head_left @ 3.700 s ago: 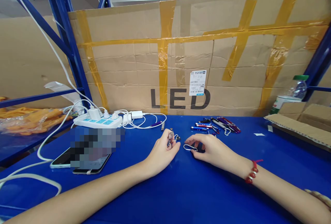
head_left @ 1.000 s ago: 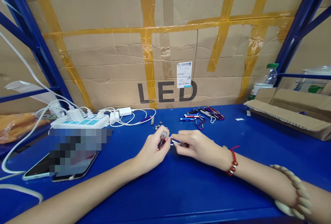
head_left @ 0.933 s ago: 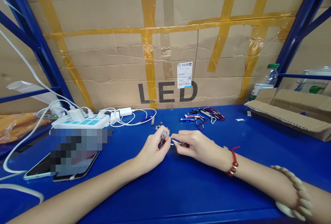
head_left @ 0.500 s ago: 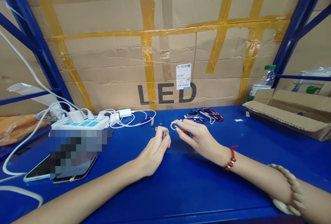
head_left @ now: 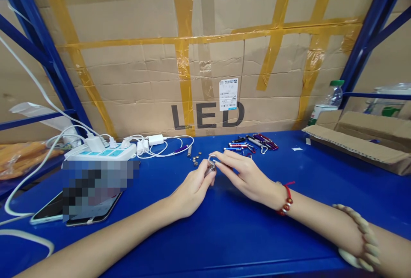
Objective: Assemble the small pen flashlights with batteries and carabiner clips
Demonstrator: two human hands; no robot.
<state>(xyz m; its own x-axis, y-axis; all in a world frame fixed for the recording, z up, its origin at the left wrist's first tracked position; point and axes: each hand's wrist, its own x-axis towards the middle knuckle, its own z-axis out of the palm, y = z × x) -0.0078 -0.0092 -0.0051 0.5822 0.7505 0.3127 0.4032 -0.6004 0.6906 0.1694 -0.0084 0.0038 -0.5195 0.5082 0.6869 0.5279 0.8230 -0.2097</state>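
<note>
My left hand rests on the blue table, its fingers pinched on a small keychain flashlight. My right hand meets it from the right, thumb and forefinger holding a silver carabiner clip against the flashlight's end. A few small button batteries lie just behind the hands. A bunch of coloured keychain flashlights with clips lies further back to the right.
A white power strip with chargers and white cables sits at the back left. Two phones lie at the left. A taped cardboard wall marked LED closes the back. An open carton and a water bottle stand at the right.
My right hand lifted the clip up and away from the flashlight, then brought it back down to the flashlight's end. The left hand stayed put.
</note>
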